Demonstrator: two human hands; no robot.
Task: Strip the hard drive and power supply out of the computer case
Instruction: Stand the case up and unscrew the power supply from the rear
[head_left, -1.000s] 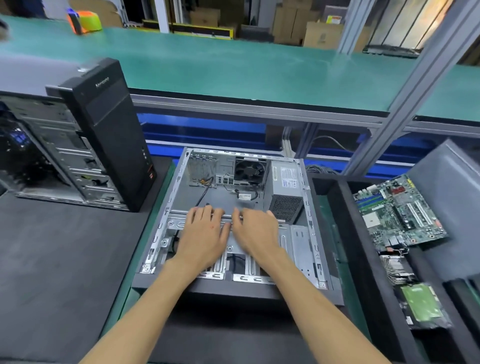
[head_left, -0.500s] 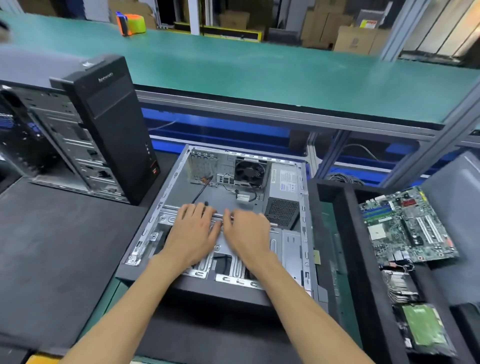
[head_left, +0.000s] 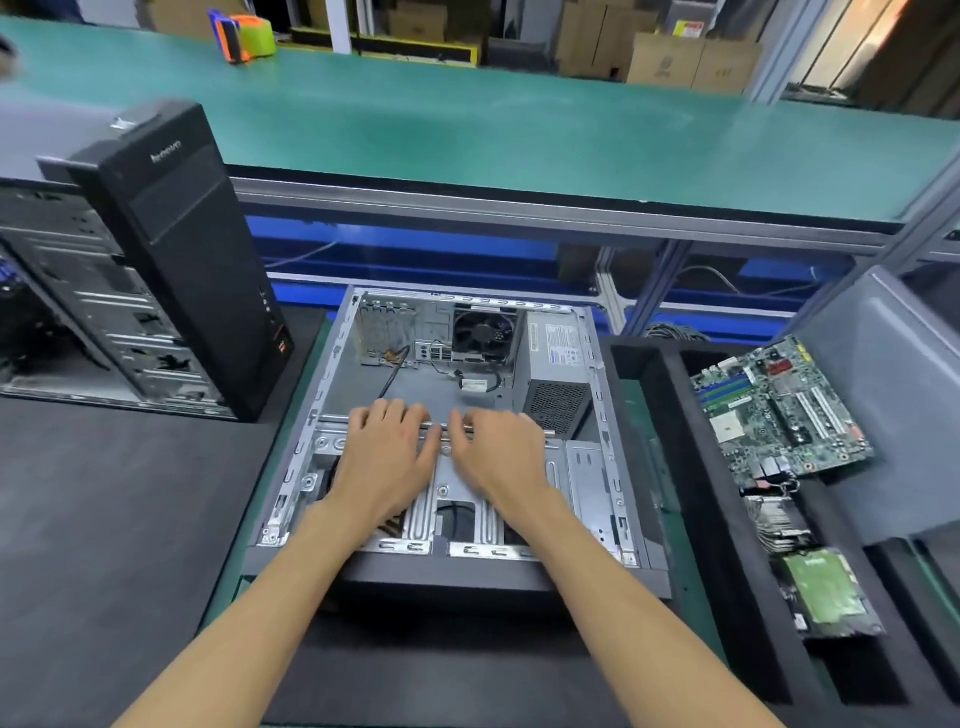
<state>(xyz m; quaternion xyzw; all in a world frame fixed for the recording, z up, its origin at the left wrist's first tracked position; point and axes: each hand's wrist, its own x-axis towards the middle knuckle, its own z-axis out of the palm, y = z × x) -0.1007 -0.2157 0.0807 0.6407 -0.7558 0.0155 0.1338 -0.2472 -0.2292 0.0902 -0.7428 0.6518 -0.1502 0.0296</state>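
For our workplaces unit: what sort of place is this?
Probably a computer dismantling line: an opened grey metal computer case, a loose green motherboard in a black foam tray, and a long green conveyor-style bench.

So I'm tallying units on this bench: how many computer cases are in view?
2: an open case lying flat under both hands, and a black tower standing upright at its left. More may sit beyond the left edge.

Open grey computer case (head_left: 332, 364) lying flat on its side, interior facing up. Grey power supply (head_left: 558, 364) seated in its far right corner, label upward, mesh face toward the near side. Hard drive not discernible.
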